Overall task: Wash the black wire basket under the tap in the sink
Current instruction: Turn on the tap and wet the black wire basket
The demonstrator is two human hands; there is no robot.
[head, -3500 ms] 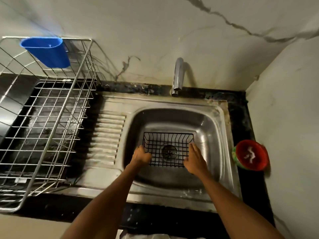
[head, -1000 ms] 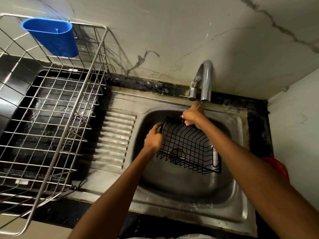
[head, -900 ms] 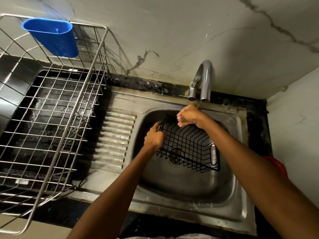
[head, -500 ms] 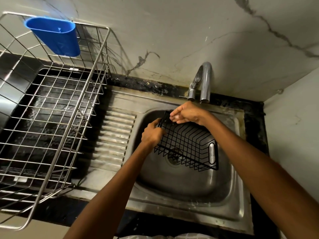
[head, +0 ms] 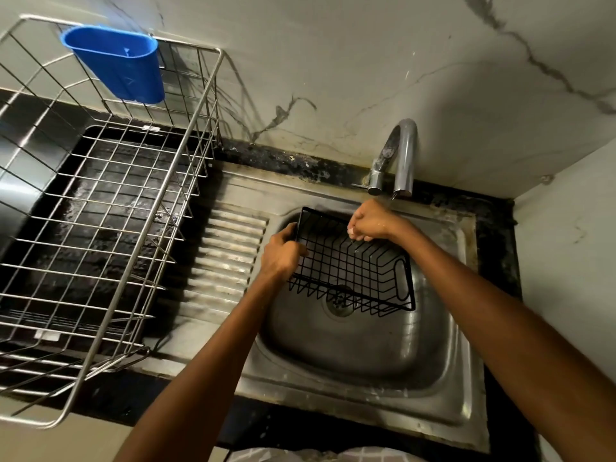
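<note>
Both forearms bare, no sleeves; pale checked garment [head: 300, 456] at waist.

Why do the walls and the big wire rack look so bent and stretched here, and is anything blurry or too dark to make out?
Head view: the wide-angle lens bows the steel dish rack and the wall edges. The light is dim, so the sink basin is shadowed, with soft glare on its rim. The rack's near corner is slightly blurred. The black wire basket, left hand, right hand and tap are fairly sharp.
</note>
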